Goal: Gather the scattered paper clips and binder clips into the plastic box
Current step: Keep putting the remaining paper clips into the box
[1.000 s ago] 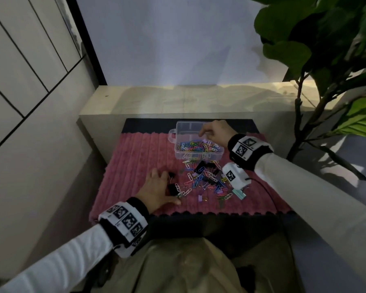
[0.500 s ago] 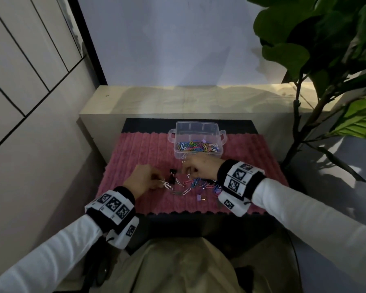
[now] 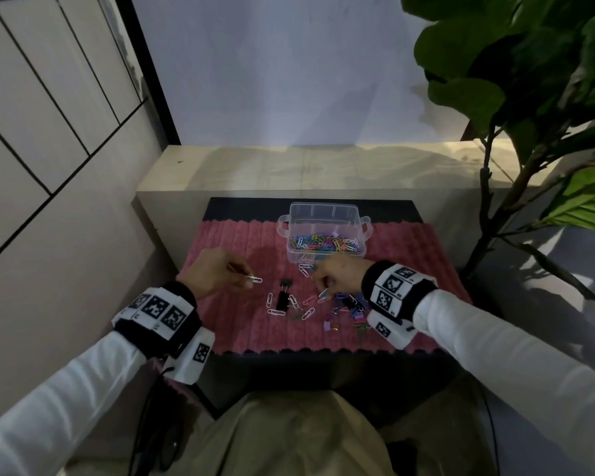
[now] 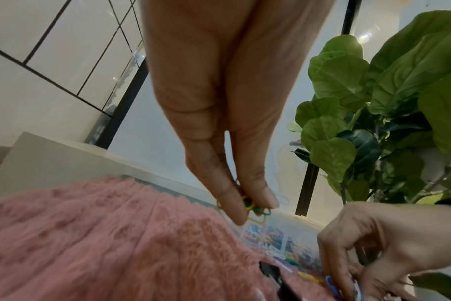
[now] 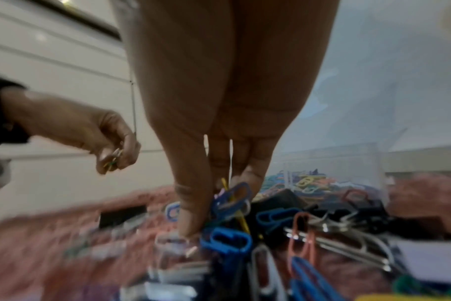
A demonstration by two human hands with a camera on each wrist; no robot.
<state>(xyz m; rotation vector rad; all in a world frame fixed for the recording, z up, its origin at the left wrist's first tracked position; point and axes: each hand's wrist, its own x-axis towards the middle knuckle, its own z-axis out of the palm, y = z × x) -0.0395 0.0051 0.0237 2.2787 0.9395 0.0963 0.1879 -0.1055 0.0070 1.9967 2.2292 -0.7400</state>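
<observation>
Two hands work the pile just in front of the clear plastic box with side handles (image 3: 324, 231), which sits at the far edge of the pink ribbed fluffy mat (image 3: 241, 242) and already holds a layer of coloured wire paper clips (image 3: 323, 242). The left hand (image 3: 213, 272), raised to the left of the box, pinches a small bunch of green, yellow and white clips (image 4: 255, 209) between thumb and fingertips. The right hand (image 3: 337, 274), low on the mat just in front of the box, pinches blue and yellow clips (image 5: 232, 200) out of the scattered heap (image 3: 344, 304). A black binder clip (image 3: 283, 297) lies between the hands, well short of the box.

The step in hand looks like the pick-up; next, each pinch probably needs carrying over the rim and letting go, without trailing linked clips.

Half a second ago the left hand sat lower on the mat; now it has lifted clear with its clips.
</observation>
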